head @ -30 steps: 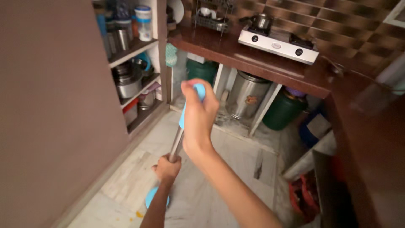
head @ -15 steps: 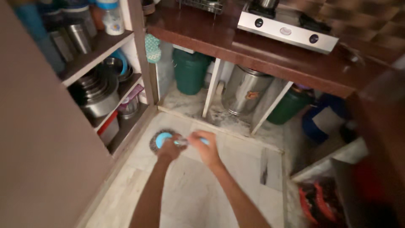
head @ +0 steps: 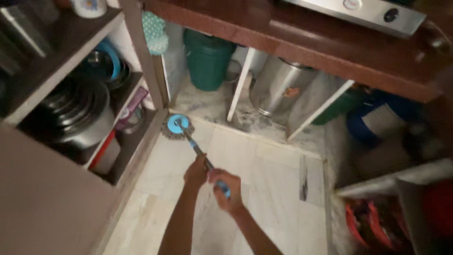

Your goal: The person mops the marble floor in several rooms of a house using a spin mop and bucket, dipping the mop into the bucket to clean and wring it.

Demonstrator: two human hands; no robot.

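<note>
Both of my hands grip the handle of a mop, a metal pole with blue grips. My left hand is wrapped round the pole lower down. My right hand closes over the blue end grip just behind it. The round mop head, blue on top with a grey fringe, rests on the pale marble floor in the corner by the shelf unit and the step under the counter.
A shelf unit with steel pots stands at the left. Under the brown counter sit a green bin, a steel drum and a blue container. A red item lies at the lower right.
The mop head slid forward over the floor into the far corner by the shelves. My arms stretched out, and the view dipped lower and closer to the floor.
</note>
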